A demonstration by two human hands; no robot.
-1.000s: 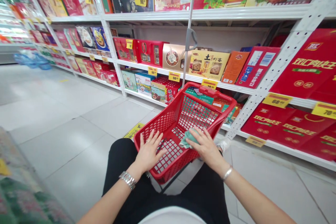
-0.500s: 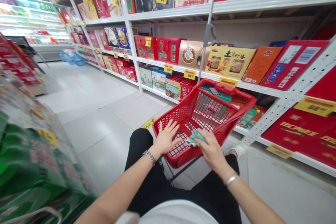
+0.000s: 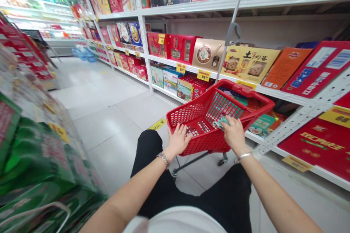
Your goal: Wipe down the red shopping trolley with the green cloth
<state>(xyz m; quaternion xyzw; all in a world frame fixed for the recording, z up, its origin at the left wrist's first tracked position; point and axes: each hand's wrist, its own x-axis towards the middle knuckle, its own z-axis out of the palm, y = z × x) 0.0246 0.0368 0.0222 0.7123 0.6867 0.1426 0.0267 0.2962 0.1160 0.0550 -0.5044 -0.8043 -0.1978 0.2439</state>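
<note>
While the right hand (image 3: 234, 134) is closing over a crumpled teal wad (image 3: 222, 123) on the basket's right rim, the left hand (image 3: 179, 140) is resting open on the near rim. Red mesh trolley basket (image 3: 186, 114) is lying just ahead of both hands, long axis running forward-right, pointing toward the white shelving (image 3: 281, 94).

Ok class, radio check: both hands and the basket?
Left hand flat on wheeled red shopping basket. Right hand on crumpled green cloth at basket's rim. Red gift boxes close right.
</note>
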